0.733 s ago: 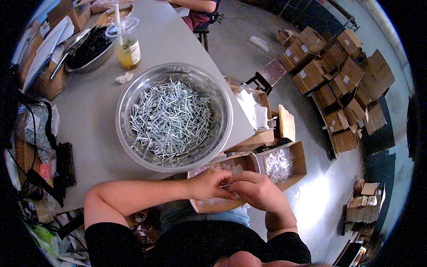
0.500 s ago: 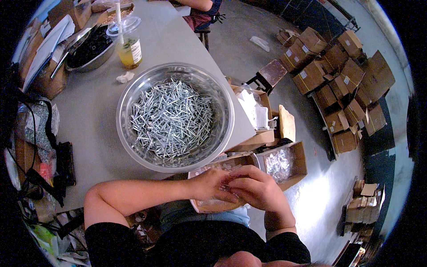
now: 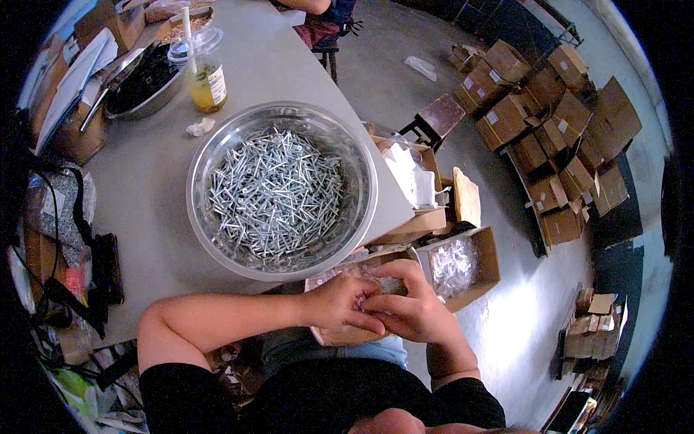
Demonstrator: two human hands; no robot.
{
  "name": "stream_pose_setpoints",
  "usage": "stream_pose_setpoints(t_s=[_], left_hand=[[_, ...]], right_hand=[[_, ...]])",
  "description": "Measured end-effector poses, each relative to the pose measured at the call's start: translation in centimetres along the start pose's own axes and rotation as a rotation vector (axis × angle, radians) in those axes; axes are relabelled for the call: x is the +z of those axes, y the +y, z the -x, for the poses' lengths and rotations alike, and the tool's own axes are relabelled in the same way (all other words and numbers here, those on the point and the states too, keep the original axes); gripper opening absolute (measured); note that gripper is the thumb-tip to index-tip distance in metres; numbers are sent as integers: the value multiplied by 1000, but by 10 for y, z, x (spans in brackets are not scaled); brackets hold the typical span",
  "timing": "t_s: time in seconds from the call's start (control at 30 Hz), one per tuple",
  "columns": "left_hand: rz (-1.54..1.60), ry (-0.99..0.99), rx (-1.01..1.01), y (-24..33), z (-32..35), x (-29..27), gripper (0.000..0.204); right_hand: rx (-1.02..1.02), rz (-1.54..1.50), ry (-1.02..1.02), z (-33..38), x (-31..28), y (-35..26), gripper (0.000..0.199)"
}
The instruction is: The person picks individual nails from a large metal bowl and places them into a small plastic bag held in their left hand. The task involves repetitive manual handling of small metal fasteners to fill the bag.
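Note:
A big steel bowl (image 3: 206, 239) full of loose silvery screws or nails (image 3: 278, 195) stands at the table's edge in front of me. Just below its rim, my left hand (image 3: 338, 300) and my right hand (image 3: 413, 304) meet over an open cardboard box (image 3: 347, 336) at my lap. The left fingers are curled. The right thumb and fingertips reach to the left fingers in a pinch. Something small shows between the hands, too small to name. Clear plastic shows in the box behind the hands.
Right of my hands, a carton (image 3: 473, 278) holds clear plastic bags. A drink cup (image 3: 207, 83) with a straw and a basin of dark pieces (image 3: 144, 87) stand farther back. Cables and a bag of metal pieces (image 3: 69, 210) lie left. Another person sits beyond the table; stacked cartons (image 3: 549, 145) stand right.
The fingers of my right hand have opened into a wider arch, with the fingertips still at my left hand. The whole view has shifted slightly.

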State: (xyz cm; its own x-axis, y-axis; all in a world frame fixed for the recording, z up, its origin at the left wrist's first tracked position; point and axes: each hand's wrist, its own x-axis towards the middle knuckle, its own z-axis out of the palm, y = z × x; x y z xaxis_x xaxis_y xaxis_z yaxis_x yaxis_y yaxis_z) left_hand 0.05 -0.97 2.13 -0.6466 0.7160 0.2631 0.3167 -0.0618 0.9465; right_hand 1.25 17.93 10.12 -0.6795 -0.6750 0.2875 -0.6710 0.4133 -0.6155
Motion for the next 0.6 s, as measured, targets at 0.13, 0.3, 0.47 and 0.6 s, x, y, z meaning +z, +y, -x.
stream_pose_setpoints(t_s=[0.13, 0.3, 0.47, 0.6], left_hand=[[27, -37, -59, 3, 1, -2, 49], [63, 209, 29, -3, -5, 10, 38], [-95, 331, -5, 3, -7, 0, 13], [-227, 292, 54, 7, -6, -1, 11]], right_hand=[[-42, -6, 30, -3, 1, -2, 42], [23, 53, 73, 5, 7, 7, 34], [124, 78, 209, 15, 6, 15, 21], [326, -15, 217, 17, 13, 9, 17]])
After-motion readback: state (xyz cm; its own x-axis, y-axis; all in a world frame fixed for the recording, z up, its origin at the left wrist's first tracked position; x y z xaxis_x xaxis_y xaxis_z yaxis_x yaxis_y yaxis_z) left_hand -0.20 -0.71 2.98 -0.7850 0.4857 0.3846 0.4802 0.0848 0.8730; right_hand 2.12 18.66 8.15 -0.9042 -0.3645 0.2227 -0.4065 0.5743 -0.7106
